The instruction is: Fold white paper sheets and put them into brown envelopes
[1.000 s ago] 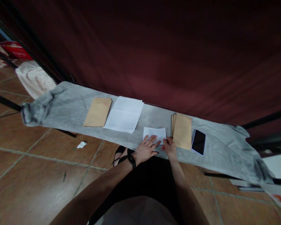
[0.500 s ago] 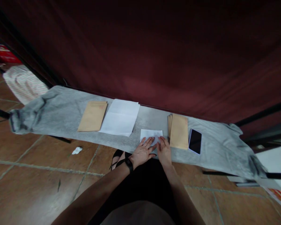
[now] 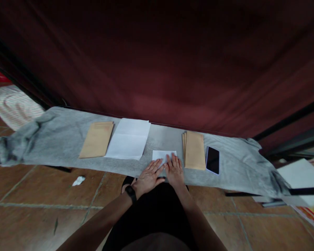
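A small folded sheet of white paper [image 3: 161, 154] lies near the front edge of the grey cloth, its lower part covered by both hands. My left hand [image 3: 149, 177], with a dark band on the wrist, rests flat on its left side, fingers spread. On the right side, my right hand [image 3: 174, 171] also presses flat with fingers stretched out. Brown envelopes [image 3: 195, 150] are stacked just right of my right hand. Larger white sheets [image 3: 129, 139] lie to the left, next to another pile of brown envelopes [image 3: 96, 140].
A phone [image 3: 212, 160] lies right of the envelopes. Grey cloth [image 3: 60, 139] covers the narrow table, and a dark red curtain [image 3: 157, 69] hangs right behind it. A white scrap [image 3: 79, 181] is on the tiled floor. Striped cloth [image 3: 18, 106] shows at far left.
My hands have moved apart and now lie flatter on the folded paper, my right fingers straightened. The whole view has shifted slightly.
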Action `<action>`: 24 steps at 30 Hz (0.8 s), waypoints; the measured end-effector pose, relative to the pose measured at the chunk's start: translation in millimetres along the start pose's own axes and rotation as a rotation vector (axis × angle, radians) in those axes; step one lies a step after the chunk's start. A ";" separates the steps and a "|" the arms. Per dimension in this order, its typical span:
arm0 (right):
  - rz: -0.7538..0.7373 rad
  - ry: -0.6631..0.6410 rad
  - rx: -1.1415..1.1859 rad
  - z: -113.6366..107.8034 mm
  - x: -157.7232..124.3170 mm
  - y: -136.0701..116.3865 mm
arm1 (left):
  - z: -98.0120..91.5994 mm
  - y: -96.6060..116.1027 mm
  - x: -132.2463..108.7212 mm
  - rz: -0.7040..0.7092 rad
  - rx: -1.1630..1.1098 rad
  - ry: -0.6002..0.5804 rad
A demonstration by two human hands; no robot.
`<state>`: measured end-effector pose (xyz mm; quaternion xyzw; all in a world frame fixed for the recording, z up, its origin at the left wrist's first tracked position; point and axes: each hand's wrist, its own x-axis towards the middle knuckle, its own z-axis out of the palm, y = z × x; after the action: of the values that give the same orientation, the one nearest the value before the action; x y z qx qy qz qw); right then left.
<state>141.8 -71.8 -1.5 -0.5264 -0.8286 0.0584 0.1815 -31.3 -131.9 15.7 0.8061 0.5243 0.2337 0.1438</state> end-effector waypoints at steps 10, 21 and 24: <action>0.037 0.059 -0.048 9.0 -0.2 -2.0 | 9.8 0.7 6.8 -0.219 0.058 0.114; 0.078 0.004 -0.136 9.8 1.6 -3.9 | 24.4 -14.0 42.3 -0.322 0.362 0.093; 0.096 -0.031 -0.157 9.7 2.1 -4.2 | 24.6 -14.4 40.4 -0.312 0.465 0.079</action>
<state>134.0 -70.8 -8.8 -0.5770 -0.8073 0.0100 0.1238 -15.8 -88.8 -2.9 0.7172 0.6868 0.1133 -0.0312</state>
